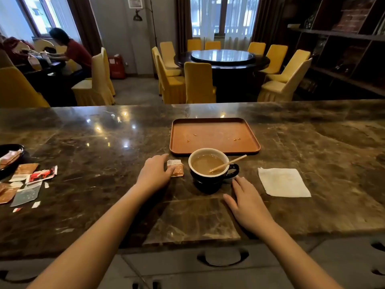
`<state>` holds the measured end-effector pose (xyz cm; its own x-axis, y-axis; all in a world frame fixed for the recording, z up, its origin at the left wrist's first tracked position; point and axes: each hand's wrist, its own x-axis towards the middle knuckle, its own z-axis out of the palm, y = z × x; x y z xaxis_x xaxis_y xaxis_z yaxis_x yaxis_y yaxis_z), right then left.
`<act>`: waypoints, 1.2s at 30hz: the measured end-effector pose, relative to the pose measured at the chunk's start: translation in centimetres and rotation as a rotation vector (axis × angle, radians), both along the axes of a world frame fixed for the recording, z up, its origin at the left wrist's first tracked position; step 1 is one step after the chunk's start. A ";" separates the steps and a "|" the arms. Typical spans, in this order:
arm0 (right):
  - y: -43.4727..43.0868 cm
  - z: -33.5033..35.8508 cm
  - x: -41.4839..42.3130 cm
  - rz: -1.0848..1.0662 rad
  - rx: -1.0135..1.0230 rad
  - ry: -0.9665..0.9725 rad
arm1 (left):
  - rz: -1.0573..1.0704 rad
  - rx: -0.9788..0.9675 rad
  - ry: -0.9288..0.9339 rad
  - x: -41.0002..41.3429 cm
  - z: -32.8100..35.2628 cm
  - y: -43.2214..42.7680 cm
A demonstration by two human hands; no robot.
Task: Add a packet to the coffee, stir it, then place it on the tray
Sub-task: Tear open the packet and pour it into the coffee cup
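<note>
A dark blue cup with a white inside holds milky coffee and stands on the marble counter. A wooden stir stick leans in it, pointing right. Just behind the cup lies an orange-brown tray with a few crumbs on it. A small brown and white packet lies flat to the left of the cup. My left hand rests on the counter with its fingertips touching the packet's left edge. My right hand lies flat, fingers apart, just right of the cup's base and below its handle.
A white napkin lies to the right of the cup. Several torn packets and a dark dish sit at the counter's far left. Beyond the counter stand yellow chairs, a round table, and a seated person at the far left.
</note>
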<state>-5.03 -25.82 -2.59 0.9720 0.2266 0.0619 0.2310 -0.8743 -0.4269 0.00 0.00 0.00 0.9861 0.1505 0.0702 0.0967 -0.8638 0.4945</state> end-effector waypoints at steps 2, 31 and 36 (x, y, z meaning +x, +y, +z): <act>0.1 -0.4 -0.1 0.000 -0.069 -0.035 | 0.012 0.078 0.036 0.9 -0.2 -0.1; 0.1 -1.2 -1.1 -0.057 0.093 -0.240 | -0.012 -0.191 -0.193 -1.4 3.2 -0.3; -0.2 -0.5 -2.0 -0.072 0.243 -0.355 | -0.066 -0.258 -0.322 -3.7 6.2 -1.6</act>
